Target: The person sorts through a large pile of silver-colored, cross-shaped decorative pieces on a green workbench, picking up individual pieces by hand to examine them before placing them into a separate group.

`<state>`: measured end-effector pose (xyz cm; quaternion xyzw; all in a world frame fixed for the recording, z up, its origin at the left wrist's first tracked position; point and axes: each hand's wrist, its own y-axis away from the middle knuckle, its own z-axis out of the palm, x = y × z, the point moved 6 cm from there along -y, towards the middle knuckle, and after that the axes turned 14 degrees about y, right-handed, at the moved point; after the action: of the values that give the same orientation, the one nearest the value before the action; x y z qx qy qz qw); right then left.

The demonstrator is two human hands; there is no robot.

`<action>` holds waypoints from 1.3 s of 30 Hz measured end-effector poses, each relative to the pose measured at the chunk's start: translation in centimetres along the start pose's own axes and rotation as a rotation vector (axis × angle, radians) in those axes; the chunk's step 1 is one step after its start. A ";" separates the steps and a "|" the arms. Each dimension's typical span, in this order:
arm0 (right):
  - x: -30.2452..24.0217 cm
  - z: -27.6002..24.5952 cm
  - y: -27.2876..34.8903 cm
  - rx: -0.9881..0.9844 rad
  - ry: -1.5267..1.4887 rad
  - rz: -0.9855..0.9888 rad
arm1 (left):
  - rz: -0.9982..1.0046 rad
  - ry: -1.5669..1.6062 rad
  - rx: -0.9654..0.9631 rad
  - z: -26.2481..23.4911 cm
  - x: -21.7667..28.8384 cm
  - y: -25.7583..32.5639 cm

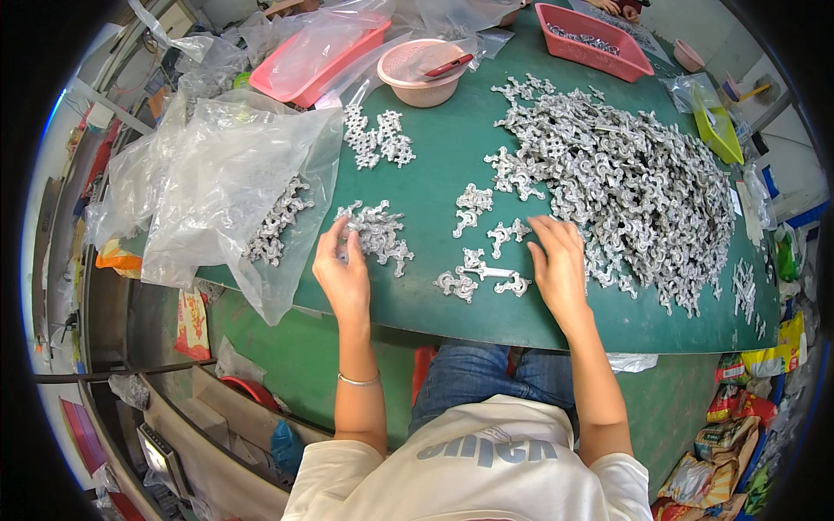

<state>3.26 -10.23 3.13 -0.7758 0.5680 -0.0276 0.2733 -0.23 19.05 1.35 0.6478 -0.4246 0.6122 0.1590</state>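
Note:
My left hand [341, 271] is at the left edge of a small heap of silver metal castings [380, 236] on the green table. Its thumb and fingers are apart, with the fingertips against the heap. My right hand [560, 262] hovers by the left edge of a large pile of the same castings [634, 182]. Its fingers are spread from the thumb and I see nothing held. Between my hands lie several loose castings, among them a small cluster [473, 208], one piece [506, 236] and a long bar-like piece [488, 272].
A clear plastic bag [204, 191] with castings under or in it covers the table's left side. Further back are more castings [379, 139], a pink bowl [417, 87] with a red object on it, and pink trays [599, 56]. A yellow-green bin [719, 135] stands far right.

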 end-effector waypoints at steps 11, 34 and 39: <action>1.8 0.4 0.6 -0.009 -0.066 0.148 | 0.100 0.041 -0.157 1.6 4.6 4.5; -2.1 -0.5 4.6 -0.459 -1.330 0.590 | -0.200 0.633 -0.575 6.7 8.3 9.6; -3.1 -2.1 5.1 -0.517 -1.440 0.528 | 0.034 0.514 -0.604 6.2 9.2 9.3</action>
<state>-3.00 -9.32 3.46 -0.4821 0.4056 0.6764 0.3816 -4.10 5.77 5.68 0.3906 -0.5426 0.6045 0.4331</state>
